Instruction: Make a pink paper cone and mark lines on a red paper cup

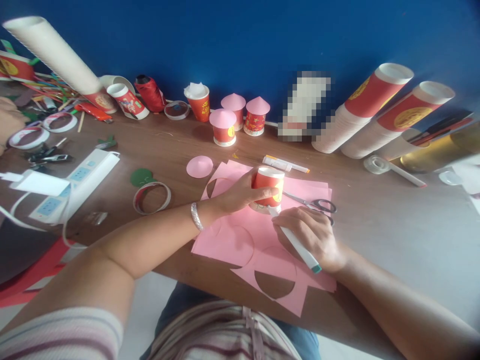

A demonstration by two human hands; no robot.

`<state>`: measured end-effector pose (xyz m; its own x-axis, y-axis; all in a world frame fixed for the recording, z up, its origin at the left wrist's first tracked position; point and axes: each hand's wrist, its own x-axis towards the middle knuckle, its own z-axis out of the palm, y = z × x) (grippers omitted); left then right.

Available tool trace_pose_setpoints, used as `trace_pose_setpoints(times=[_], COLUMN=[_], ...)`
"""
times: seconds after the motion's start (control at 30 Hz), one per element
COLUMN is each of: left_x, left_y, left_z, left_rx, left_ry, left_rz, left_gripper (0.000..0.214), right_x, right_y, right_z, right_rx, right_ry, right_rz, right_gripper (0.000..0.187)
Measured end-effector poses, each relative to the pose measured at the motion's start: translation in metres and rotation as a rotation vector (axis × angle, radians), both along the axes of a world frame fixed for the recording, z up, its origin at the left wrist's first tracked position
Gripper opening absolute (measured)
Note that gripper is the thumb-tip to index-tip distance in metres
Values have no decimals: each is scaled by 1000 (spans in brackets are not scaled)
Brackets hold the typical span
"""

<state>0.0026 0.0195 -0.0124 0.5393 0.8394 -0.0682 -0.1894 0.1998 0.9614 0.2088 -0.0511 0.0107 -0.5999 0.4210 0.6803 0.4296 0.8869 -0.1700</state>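
My left hand point(247, 192) is wrapped round a short red paper cup point(264, 182) with a gold emblem and a white lower band. Dark lines are drawn on that band. In my right hand point(309, 232) is a white marker point(300, 248) with a green end, its tip against the cup's lower band. Pink paper sheets point(228, 245) with round cut-outs and pencilled circles lie beneath both hands. Scissors point(313, 202) with dark handles rest on the paper, partly behind my right hand. A capped marker point(287, 164) lies just beyond the sheets.
Small cups with pink cone roofs point(222, 125) stand by the blue wall. A pink cone point(200, 166) and a tape roll point(152, 197) lie to the left, near a white power strip point(78, 185). Stacked paper cups point(363, 107) lean at the right.
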Motion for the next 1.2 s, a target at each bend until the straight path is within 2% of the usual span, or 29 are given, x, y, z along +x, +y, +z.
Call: trace_pose_setpoints(times=[0.23,0.43,0.83,1.2], left_x=[1,0,1,0], left_y=[0,0,-1,0], left_z=[3,4,6,0], left_rx=[25,6,4,0], left_ry=[-14,-40,-78,-83], left_rz=[-25,-37,-39,-5], left_gripper=[40,35,30,37], right_x=[2,4,5,2], right_y=[3,4,3,1], right_z=[5,0,-3,-6], right_rx=[-11,14,18,26], right_ry=[-17,17,24,37], right_rz=[4,-21,-51,-57], right_gripper=[30,23,24,21])
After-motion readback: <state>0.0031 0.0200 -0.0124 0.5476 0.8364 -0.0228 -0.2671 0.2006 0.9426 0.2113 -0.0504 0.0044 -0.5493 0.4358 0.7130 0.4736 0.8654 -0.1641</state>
